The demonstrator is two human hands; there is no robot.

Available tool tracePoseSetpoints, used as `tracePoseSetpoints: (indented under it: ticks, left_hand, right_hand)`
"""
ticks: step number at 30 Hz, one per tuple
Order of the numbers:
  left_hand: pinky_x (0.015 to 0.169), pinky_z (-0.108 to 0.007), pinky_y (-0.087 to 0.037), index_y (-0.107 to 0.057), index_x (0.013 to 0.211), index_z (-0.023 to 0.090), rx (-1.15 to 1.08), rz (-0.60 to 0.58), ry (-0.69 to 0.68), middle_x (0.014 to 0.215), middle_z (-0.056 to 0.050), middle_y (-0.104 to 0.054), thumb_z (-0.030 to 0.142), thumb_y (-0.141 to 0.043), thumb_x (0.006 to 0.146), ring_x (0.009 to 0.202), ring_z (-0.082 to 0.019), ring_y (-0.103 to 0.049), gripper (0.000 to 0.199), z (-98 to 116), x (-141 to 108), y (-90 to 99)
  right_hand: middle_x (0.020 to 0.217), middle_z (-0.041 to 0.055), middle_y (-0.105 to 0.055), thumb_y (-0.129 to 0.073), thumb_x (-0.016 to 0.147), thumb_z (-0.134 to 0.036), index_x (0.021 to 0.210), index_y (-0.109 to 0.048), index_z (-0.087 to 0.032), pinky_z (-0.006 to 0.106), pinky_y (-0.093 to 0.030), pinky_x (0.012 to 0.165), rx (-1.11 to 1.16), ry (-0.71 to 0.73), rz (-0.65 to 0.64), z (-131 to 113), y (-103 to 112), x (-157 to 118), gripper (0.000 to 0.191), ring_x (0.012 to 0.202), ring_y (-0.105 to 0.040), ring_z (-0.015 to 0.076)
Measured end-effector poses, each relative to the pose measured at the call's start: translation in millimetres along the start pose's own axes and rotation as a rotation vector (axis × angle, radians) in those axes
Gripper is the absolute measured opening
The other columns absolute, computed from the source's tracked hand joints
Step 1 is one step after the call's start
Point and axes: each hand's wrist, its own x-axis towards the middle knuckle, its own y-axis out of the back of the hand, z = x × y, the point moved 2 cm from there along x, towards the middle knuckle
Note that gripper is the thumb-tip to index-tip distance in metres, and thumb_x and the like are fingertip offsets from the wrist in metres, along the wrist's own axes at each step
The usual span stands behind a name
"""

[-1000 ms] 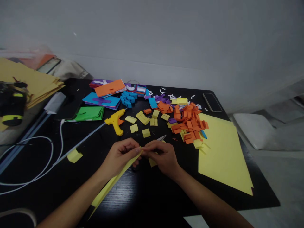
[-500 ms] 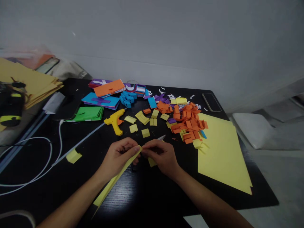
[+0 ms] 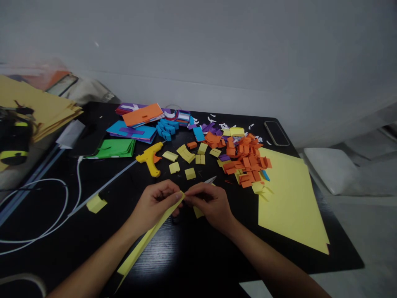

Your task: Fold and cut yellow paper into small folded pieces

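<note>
A long yellow paper strip [image 3: 149,236] slants from the lower left up to my fingertips. My left hand [image 3: 157,203] pinches its upper end between thumb and fingers. My right hand [image 3: 211,203] is closed on the same end, its fingertips touching the strip's tip. Scissors [image 3: 211,179] lie behind my right hand, only the blade tip showing. Under that hand a small yellow piece [image 3: 198,212] is partly hidden. Several folded yellow pieces [image 3: 190,174] lie just beyond my hands, beside a yellow glue gun [image 3: 151,159].
Orange folded pieces [image 3: 248,159] are heaped at the right of centre, beside large yellow sheets [image 3: 288,198]. A phone [image 3: 276,133] lies at the back right. Blue [image 3: 132,131] and green paper [image 3: 116,148] sit at the back left. A white cable [image 3: 66,194] loops at the left.
The lower end of the yellow strip has shifted slightly down and left, and its tip sits a little lower between my fingers. Both hands have hardly moved.
</note>
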Motion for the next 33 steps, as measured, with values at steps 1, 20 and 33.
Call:
tracePoseSetpoints:
  ticks: [1, 20, 33]
  left_hand:
    - [0.054, -0.021, -0.053, -0.068, 0.081, 0.015, 0.008, 0.01, -0.011, 0.067, 0.0, -0.07, 0.035, -0.073, 0.091, 0.055, -0.012, -0.066, 0.022, 0.2, -0.1, 0.4]
    - [0.053, -0.022, -0.048, -0.067, 0.078, 0.017, 0.151, 0.015, -0.046, 0.062, 0.0, -0.068, 0.043, -0.067, 0.093, 0.057, -0.014, -0.062, 0.03, 5.5, -1.2, -5.0]
    - [0.055, -0.024, -0.055, -0.067, 0.087, 0.016, 0.126, 0.012, 0.079, 0.074, -0.003, -0.073, 0.05, -0.066, 0.093, 0.06, -0.016, -0.069, 0.034, -4.0, -0.9, -9.1]
  right_hand:
    - [0.08, 0.0018, -0.079, -0.084, 0.08, -0.026, 0.082, -0.08, -0.023, 0.028, -0.061, 0.07, -0.008, -0.006, -0.001, -0.3, -0.1, -0.2, 0.005, 0.072, -0.074, 0.0169]
    - [0.068, 0.0012, -0.072, -0.076, 0.086, -0.038, 0.081, -0.073, -0.018, 0.024, -0.055, 0.059, -0.028, -0.082, -0.083, -2.9, -3.0, -1.9, 0.021, 0.061, -0.068, 0.0145]
    - [0.062, -0.0016, -0.068, -0.076, 0.082, -0.032, 0.077, -0.068, -0.02, 0.024, -0.054, 0.056, -0.008, -0.134, 0.052, -0.4, 4.8, 4.5, 0.016, 0.055, -0.065, 0.0136]
